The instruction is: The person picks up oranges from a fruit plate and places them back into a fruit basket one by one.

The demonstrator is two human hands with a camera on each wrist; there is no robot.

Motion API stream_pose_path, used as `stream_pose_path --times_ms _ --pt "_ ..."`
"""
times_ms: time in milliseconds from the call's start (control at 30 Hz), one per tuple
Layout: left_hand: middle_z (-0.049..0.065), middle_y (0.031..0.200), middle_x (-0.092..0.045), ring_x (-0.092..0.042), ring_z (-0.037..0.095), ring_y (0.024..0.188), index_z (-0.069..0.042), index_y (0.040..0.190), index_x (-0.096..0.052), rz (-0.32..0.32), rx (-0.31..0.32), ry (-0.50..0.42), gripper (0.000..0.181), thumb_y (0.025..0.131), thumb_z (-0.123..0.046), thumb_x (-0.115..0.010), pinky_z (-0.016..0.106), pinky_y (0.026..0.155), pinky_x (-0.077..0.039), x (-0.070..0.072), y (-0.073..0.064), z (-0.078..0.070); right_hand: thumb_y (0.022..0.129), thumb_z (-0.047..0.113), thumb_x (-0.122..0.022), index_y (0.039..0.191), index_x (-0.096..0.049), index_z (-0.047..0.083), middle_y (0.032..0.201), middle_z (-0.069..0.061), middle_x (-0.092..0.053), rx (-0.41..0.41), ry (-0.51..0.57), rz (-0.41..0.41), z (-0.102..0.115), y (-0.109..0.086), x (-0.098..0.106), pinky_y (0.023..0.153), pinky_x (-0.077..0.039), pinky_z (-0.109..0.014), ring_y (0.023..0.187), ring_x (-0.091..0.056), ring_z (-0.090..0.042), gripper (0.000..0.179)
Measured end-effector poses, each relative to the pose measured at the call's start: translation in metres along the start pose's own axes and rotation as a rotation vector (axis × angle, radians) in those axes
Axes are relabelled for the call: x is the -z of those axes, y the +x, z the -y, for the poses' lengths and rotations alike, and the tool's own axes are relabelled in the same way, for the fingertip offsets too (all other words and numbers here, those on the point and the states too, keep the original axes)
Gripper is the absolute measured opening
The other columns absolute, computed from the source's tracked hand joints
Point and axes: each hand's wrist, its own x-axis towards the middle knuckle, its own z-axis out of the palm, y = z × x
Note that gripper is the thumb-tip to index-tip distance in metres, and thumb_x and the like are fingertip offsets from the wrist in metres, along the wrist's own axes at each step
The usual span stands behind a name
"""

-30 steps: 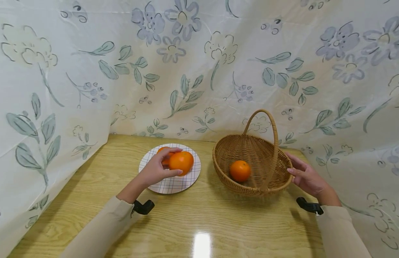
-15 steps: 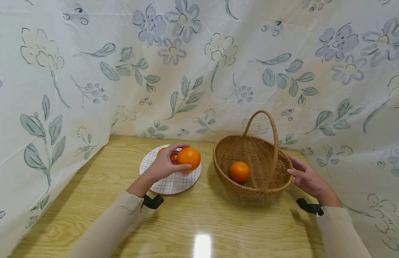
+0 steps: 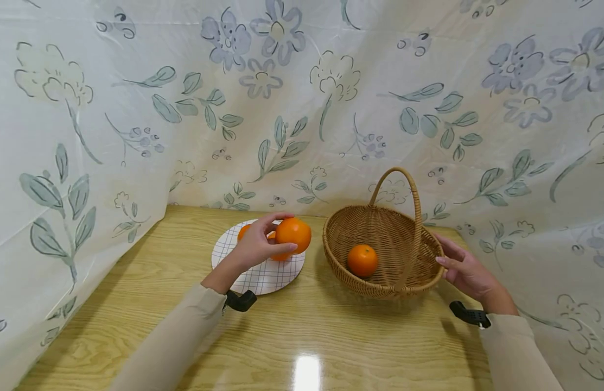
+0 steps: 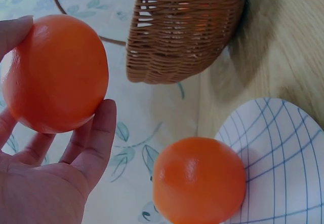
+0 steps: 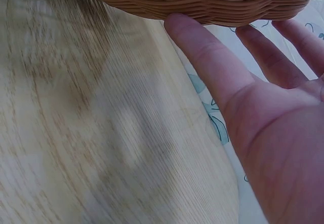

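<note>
My left hand [image 3: 258,244] grips an orange [image 3: 293,235] between thumb and fingers, raised over the right part of the checked plate [image 3: 255,279]. In the left wrist view, the held orange [image 4: 55,74] shows smooth and round, fingers curled about its lower side. Two more oranges lie on the plate: one orange [image 3: 243,232] is partly behind the hand, another orange [image 3: 281,256] partly behind the held fruit. My right hand [image 3: 470,274] holds the right end of the wicker basket [image 3: 338,271], thumb at its rim, fingertips behind the edge. Inside the basket sits one orange [image 3: 362,260].
The basket's tall arched handle [image 3: 414,212] rises over its right half. A wooden table [image 3: 282,336] carries plate and basket, with bare wood between them and in front. A floral cloth [image 3: 282,136] hangs behind and along both sides.
My left hand has lifted the orange off the plate and moved it right and up, uncovering another orange beneath. My right hand and the basket have stayed put.
</note>
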Motion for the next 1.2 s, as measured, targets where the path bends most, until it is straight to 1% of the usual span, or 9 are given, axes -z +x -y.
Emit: stream_pose_path --times_ms 167,333,500,600,700,833,967,1100,1200 --pt "0.003 0.142 -0.055 -0.060 0.030 0.118 -0.019 0.143 -0.056 0.006 -0.015 -0.014 0.064 0.085 -0.016 -0.084 0.039 0.097 -0.059 -0.004 0.007 0.000 0.106 -0.006 -0.039 0.166 -0.008 0.011 0.152 0.011 -0.042 0.000 0.005 0.000 0.000 0.000 0.000 0.095 -0.059 -0.032 0.128 -0.060 -0.008 0.070" --pt "-0.002 0.143 -0.055 -0.060 0.028 0.121 -0.026 0.138 -0.058 0.008 -0.039 -0.014 0.060 0.085 -0.020 -0.085 0.042 0.101 -0.057 -0.009 0.014 -0.003 0.106 -0.007 -0.038 0.166 -0.009 0.011 0.152 0.011 -0.042 0.016 0.028 0.018 0.000 -0.001 -0.001 0.096 -0.059 -0.033 0.128 -0.061 -0.008 0.069" --pt "-0.005 0.142 -0.056 -0.061 0.026 0.119 -0.030 0.136 -0.060 -0.004 -0.051 -0.005 0.058 0.085 -0.022 -0.085 0.043 0.099 -0.057 -0.014 0.022 -0.006 0.105 -0.007 -0.037 0.166 -0.012 0.012 0.153 0.010 -0.043 0.031 0.054 0.035 -0.001 -0.001 0.001 0.096 -0.058 -0.033 0.129 -0.060 -0.009 0.068" --pt "-0.005 0.141 -0.057 -0.062 0.025 0.118 -0.029 0.137 -0.060 -0.008 -0.051 -0.005 0.059 0.084 -0.021 -0.086 0.041 0.097 -0.058 -0.018 0.026 -0.007 0.106 -0.007 -0.037 0.166 -0.014 0.014 0.153 0.011 -0.044 0.028 0.051 0.038 -0.002 0.000 0.002 0.096 -0.058 -0.033 0.129 -0.060 -0.009 0.068" --pt "-0.003 0.142 -0.057 -0.062 0.026 0.118 -0.025 0.138 -0.059 -0.007 -0.053 -0.004 0.060 0.084 -0.021 -0.086 0.041 0.097 -0.058 -0.021 0.030 -0.010 0.106 -0.007 -0.037 0.166 -0.014 0.015 0.152 0.012 -0.044 0.020 0.031 0.030 -0.003 0.000 0.003 0.096 -0.058 -0.033 0.129 -0.060 -0.008 0.068" --pt "-0.003 0.143 -0.055 -0.062 0.027 0.119 -0.022 0.138 -0.059 -0.002 -0.058 -0.014 0.060 0.084 -0.020 -0.085 0.041 0.098 -0.058 -0.026 0.034 -0.015 0.106 -0.006 -0.037 0.166 -0.010 0.013 0.153 0.012 -0.042 0.013 0.015 0.019 -0.003 0.001 0.003 0.095 -0.059 -0.033 0.129 -0.060 -0.008 0.068" --pt "-0.004 0.140 -0.057 -0.062 0.026 0.116 -0.024 0.138 -0.060 -0.005 -0.055 -0.007 0.060 0.084 -0.022 -0.086 0.041 0.096 -0.058 -0.029 0.038 -0.018 0.106 -0.006 -0.037 0.166 -0.008 0.011 0.153 0.012 -0.041 0.008 0.009 0.013 -0.002 0.001 0.003 0.095 -0.059 -0.033 0.129 -0.060 -0.007 0.069" --pt "-0.003 0.138 -0.058 -0.063 0.026 0.113 -0.024 0.138 -0.060 -0.005 -0.064 0.006 0.060 0.084 -0.024 -0.086 0.040 0.092 -0.059 -0.032 0.042 -0.019 0.106 -0.006 -0.038 0.166 -0.010 0.013 0.153 0.013 -0.042 0.001 -0.001 0.003 -0.001 0.001 0.002 0.095 -0.059 -0.032 0.128 -0.060 -0.006 0.069" --pt "-0.003 0.139 -0.057 -0.063 0.027 0.114 -0.025 0.138 -0.059 0.003 -0.073 -0.002 0.060 0.084 -0.023 -0.085 0.039 0.091 -0.059 -0.034 0.045 -0.021 0.106 -0.006 -0.038 0.166 -0.010 0.013 0.153 0.013 -0.042 -0.004 -0.005 -0.004 -0.001 0.001 0.002 0.095 -0.059 -0.032 0.128 -0.060 -0.006 0.069"
